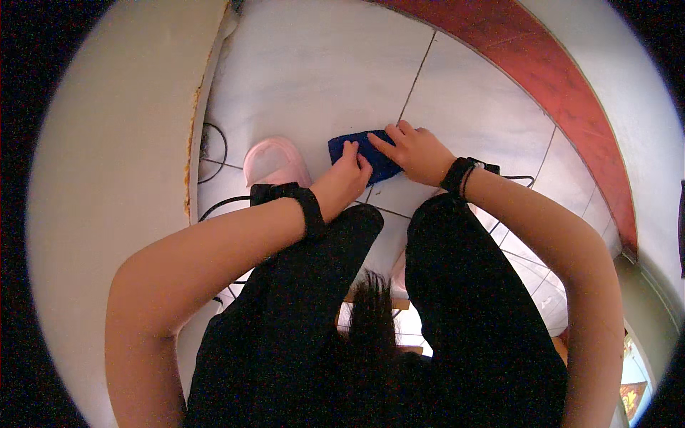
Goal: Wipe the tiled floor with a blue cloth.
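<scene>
A dark blue folded cloth [381, 167] lies ahead of my knees, on or just above the pale tiled floor. My left hand [347, 176] rests at its near left part, fingers bent over the fabric. From the right, my right hand [418, 152] reaches over its right end with the fingers spread across it. Whether either hand pinches the fabric is hard to tell. Both wrists wear black bands with small black boxes and cables.
A pale panel with a chipped edge [193, 144] rises at the left, a black cable [227, 147] looping beside it. One pink slipper [275, 160] is on the floor left of the cloth. A red border [567, 75] curves along the wall at the right.
</scene>
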Tool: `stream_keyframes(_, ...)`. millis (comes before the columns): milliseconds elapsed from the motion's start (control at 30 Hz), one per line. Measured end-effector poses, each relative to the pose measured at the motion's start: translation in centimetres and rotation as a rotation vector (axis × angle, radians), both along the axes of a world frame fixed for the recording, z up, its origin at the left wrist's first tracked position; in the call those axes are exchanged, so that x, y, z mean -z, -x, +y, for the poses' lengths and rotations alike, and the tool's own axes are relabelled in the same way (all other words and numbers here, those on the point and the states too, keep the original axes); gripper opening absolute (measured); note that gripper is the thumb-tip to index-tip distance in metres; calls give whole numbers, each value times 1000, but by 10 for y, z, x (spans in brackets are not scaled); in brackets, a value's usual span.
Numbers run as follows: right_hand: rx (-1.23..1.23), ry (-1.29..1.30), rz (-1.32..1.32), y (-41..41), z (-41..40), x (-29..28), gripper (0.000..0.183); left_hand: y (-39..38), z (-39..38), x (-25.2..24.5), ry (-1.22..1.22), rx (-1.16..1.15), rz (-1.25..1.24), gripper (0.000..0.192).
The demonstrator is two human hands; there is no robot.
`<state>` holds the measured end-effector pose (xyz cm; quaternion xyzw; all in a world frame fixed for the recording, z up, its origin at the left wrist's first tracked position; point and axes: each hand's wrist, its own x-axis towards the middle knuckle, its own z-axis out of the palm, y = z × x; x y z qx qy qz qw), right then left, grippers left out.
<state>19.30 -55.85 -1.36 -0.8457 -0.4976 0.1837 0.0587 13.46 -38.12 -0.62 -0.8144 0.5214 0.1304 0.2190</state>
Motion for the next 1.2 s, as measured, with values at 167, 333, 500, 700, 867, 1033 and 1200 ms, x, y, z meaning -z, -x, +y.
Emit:
stream_keyframes(167,64,-35,-113,-12,3,5,57,-16,-4,8,-17,-69,-47,32)
stream_keyframes(333,146,0,-191,-42,7,6,58,-52,-1,21,93,-181,-227,26)
stream_keyframes(500,241,7,-356,-71,13,10,63,-99,15,27,251,-202,-229,29)
stream_keyframes(700,239,55,-299,-64,8,8,67,-98,18,17,362,-156,-121,25)
stream_keyframes(867,208,2,-195,-34,-6,5,72,-67,4,26,445,-81,-185,21)
stream_keyframes(1033,151,25,-133,-1,-13,0,67,-33,-7,17,328,-65,-20,14)
stream_keyframes(1200,91,-6,-79,6,-9,-7,47,-20,0,17,381,-50,30,14)
